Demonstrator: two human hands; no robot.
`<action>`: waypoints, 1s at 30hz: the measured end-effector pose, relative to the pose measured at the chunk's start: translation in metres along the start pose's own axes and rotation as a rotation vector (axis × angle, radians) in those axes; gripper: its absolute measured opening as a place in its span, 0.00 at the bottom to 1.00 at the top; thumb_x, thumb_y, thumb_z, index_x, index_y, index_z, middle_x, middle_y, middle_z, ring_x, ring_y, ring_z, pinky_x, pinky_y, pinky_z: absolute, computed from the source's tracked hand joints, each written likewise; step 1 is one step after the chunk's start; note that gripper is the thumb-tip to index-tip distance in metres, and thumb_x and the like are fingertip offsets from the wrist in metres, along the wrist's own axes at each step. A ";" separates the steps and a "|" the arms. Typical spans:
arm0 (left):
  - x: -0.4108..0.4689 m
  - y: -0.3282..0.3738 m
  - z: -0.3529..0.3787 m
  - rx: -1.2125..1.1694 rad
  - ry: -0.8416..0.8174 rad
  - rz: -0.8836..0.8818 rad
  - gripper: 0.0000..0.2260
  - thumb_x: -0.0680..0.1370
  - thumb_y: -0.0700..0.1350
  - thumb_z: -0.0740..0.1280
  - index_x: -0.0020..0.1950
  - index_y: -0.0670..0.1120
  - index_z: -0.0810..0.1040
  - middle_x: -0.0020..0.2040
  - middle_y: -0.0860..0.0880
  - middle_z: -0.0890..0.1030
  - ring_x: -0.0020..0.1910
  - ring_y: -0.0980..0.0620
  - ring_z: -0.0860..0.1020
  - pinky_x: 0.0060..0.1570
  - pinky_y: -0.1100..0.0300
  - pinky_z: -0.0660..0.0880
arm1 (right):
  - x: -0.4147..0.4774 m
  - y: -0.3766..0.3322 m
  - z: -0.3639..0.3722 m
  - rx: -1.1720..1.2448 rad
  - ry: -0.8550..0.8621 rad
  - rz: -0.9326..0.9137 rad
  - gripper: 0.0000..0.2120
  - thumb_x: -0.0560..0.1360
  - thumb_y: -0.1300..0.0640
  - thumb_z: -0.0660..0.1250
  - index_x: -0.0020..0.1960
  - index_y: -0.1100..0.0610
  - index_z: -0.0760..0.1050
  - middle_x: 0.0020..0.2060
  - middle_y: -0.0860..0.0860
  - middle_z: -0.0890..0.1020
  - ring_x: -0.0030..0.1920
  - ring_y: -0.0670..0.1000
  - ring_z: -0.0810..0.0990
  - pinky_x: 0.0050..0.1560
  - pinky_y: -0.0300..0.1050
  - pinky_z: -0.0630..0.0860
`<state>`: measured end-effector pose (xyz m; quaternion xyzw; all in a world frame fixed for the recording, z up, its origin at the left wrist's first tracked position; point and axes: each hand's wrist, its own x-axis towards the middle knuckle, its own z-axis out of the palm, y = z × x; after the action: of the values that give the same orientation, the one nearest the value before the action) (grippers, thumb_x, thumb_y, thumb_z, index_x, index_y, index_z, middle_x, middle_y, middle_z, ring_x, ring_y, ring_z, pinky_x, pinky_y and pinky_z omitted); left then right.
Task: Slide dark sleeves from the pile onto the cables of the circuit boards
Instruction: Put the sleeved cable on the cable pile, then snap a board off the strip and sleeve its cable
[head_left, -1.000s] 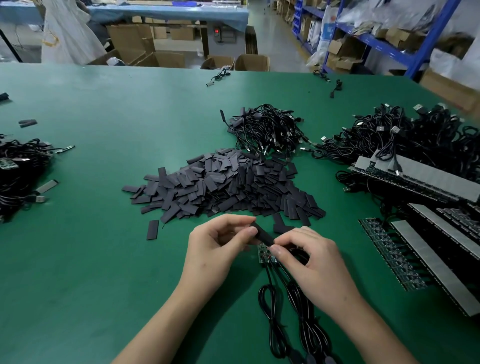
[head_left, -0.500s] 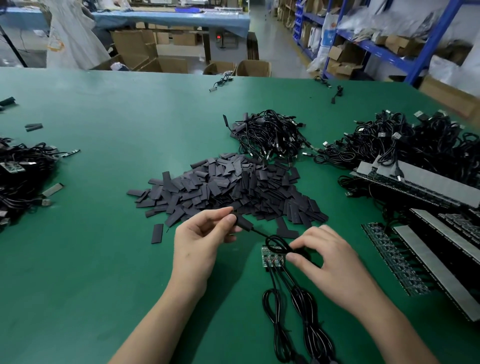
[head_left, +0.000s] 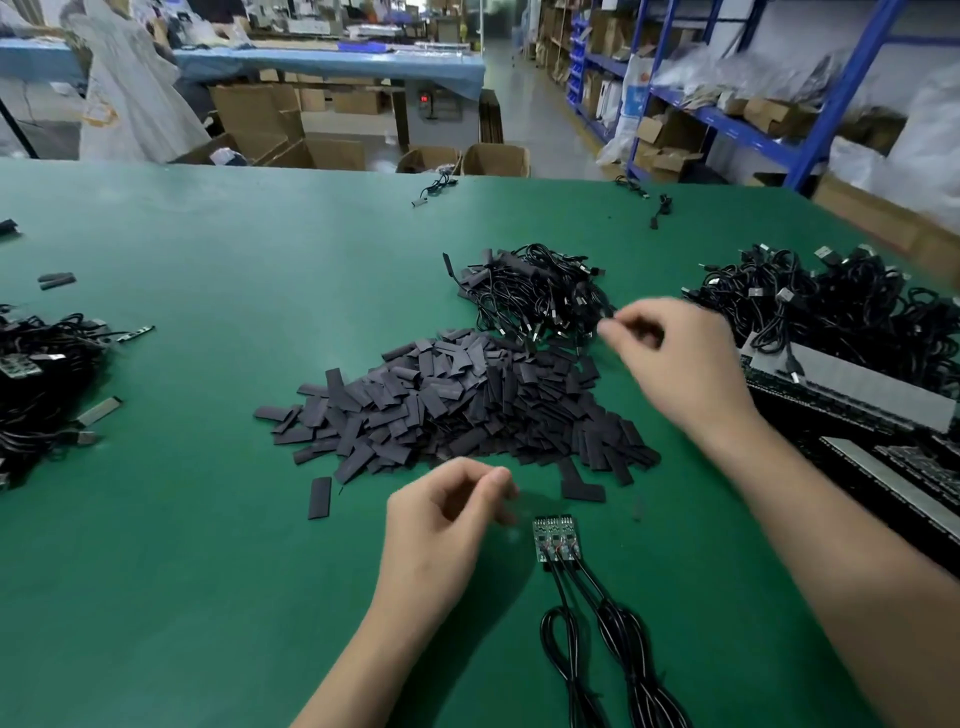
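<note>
head cam: left hand (head_left: 444, 527) hangs loose, fingers lightly curled and released, kinda blurry. the circuit boards (head_left: 555, 538) lie flat on the green table (head_left: 208, 571) just right of those fingertips, their cables (head_left: 626, 644) trailing back toward the wrist side. the sleeve pile (head_left: 457, 405) sits just beyond the left fingertips. right hand (head_left: 675, 358) is out past the pile, fingers curled in, tips at the edge of a cable bundle (head_left: 535, 296). too smeared, can't tell if they're grasping anything.
</note>
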<state>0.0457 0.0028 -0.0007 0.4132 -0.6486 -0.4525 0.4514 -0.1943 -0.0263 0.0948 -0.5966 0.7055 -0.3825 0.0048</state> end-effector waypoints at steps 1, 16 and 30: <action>-0.002 -0.001 0.001 0.045 -0.022 0.025 0.10 0.82 0.50 0.69 0.41 0.52 0.83 0.32 0.52 0.82 0.31 0.54 0.78 0.34 0.58 0.73 | 0.025 -0.002 0.003 -0.040 0.006 0.012 0.10 0.80 0.49 0.70 0.52 0.54 0.85 0.39 0.44 0.82 0.38 0.44 0.79 0.40 0.41 0.74; 0.004 -0.005 0.001 0.409 -0.149 0.156 0.07 0.81 0.53 0.66 0.58 0.60 0.78 0.39 0.60 0.79 0.41 0.57 0.78 0.46 0.56 0.75 | -0.002 -0.004 0.045 -0.013 -0.239 0.001 0.05 0.81 0.51 0.69 0.52 0.51 0.82 0.48 0.47 0.81 0.50 0.48 0.79 0.53 0.46 0.75; -0.002 0.000 0.003 0.726 -0.317 0.204 0.22 0.72 0.69 0.69 0.61 0.60 0.81 0.55 0.64 0.73 0.59 0.60 0.70 0.60 0.59 0.67 | -0.124 0.018 0.036 -0.011 -0.502 0.002 0.09 0.77 0.41 0.70 0.56 0.40 0.79 0.46 0.37 0.74 0.52 0.30 0.70 0.45 0.27 0.65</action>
<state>0.0437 0.0056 -0.0019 0.4043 -0.8654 -0.2054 0.2131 -0.1572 0.0591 0.0043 -0.6722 0.6848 -0.2187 0.1771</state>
